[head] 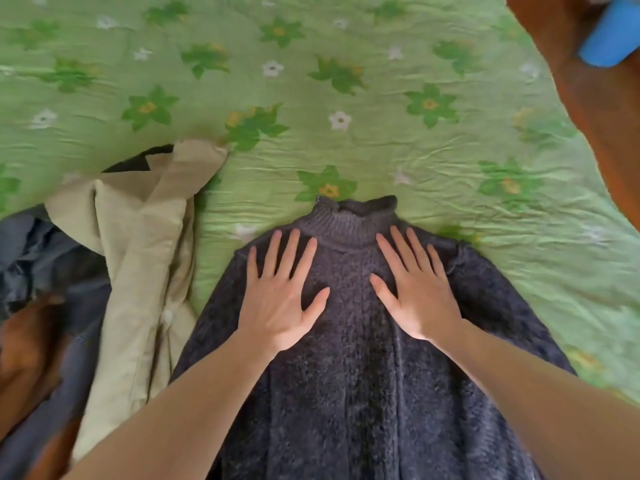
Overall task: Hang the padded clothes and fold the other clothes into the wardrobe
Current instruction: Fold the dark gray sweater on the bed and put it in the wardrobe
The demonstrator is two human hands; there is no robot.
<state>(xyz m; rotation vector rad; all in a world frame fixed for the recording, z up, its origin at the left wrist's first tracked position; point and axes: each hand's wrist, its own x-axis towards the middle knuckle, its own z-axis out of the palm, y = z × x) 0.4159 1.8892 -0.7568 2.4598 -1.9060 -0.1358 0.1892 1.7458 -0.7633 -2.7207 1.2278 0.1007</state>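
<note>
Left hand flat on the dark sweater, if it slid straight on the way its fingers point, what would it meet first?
The left hand points up the dark grey knitted sweater toward its ribbed collar, slightly right of the fingertips. It would probably meet the collar's left side or the shoulder edge first, then the green flowered bedspread.

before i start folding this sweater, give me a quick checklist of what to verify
1. Dark knit sweater lies flat on the green bedspread: ok.
2. Collar points away, front smooth: ok.
3. Left hand and right hand press flat on the chest, fingers spread: ok.
4. Sleeves laid out: cannot tell, mostly out of frame.
5. Room on the left: not ok, the beige garment touches the sweater's edge.
6. Hem straight: cannot tell, out of view.
</note>
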